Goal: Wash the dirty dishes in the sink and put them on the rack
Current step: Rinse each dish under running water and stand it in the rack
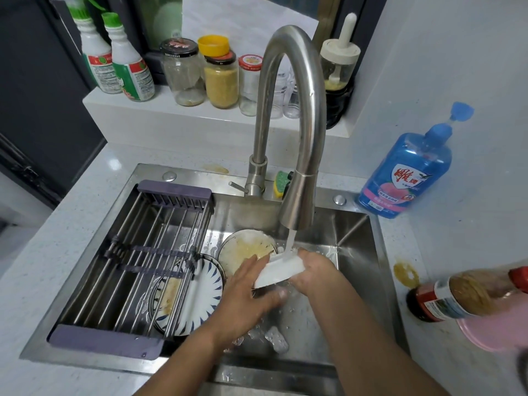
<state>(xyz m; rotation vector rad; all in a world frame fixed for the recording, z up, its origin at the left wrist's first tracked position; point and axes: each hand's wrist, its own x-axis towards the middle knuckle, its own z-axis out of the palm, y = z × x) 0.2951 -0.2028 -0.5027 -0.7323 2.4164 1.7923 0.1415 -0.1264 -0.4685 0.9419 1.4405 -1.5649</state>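
Over a steel sink (357, 247) set into a pale desk (71, 224), a person held a white dish (281, 268) tilted under water running from a curved faucet (288, 110). The left hand (248, 295) gripped the dish's near-left edge, fingers laid over its outer side and thumb tucked beneath. The right hand (314, 271) curled round the opposite edge, so the dish sat between the two hands, touching both, with the stream landing on its upper rim.

Just behind the left hand, a dirty plate (245, 250) smeared with yellow residue lay in the basin. A blue-patterned plate (208, 284) and a soiled plate (168, 292) lay beneath a metal rack (108, 340) that spanned the sink's left side.

A blue soap bottle (405, 172) stood on the desk to the right of the faucet, and a green-and-yellow sponge (281, 181) sat just behind the faucet's base. Jars (221, 78) lined a ledge (171, 115) at the back, and a brown sauce bottle (463, 295) stood at the desk's right edge.
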